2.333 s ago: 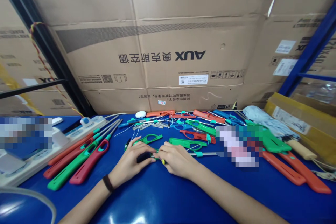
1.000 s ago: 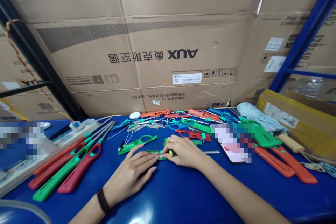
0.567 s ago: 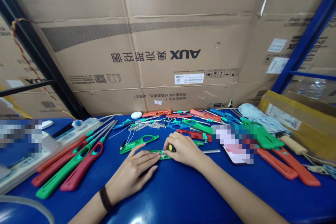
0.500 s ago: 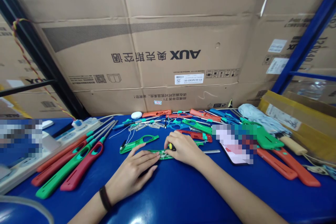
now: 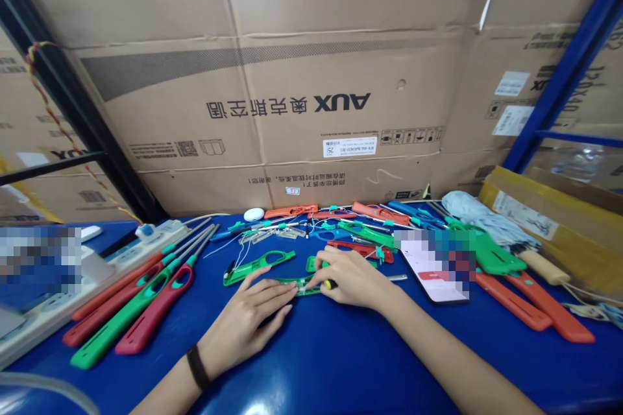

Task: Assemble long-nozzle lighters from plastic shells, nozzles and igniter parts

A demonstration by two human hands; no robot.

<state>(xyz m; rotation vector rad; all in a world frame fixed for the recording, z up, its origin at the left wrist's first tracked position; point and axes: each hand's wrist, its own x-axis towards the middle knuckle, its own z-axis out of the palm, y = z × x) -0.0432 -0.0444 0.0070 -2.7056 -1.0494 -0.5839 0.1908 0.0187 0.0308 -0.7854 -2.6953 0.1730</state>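
A narrow green plastic lighter shell lies flat on the blue table, between my two hands. My right hand pinches a small screwdriver with a black and yellow handle, its tip hidden at the shell. My left hand lies palm down with fingers stretched out, and its fingertips touch the shell's near end without closing around it. Another green shell with a loop opening lies just beyond my left hand.
Long red, green and orange lighters lie to the left by a white power strip. Several lighter parts are spread beyond my hands. A phone lies to the right, partly pixelated. Cardboard boxes stand behind the table, with a blue rack upright.
My right hand has slid a little to the right along the green shell, and the screwdriver handle now lies lower and further right. My left hand has barely moved.
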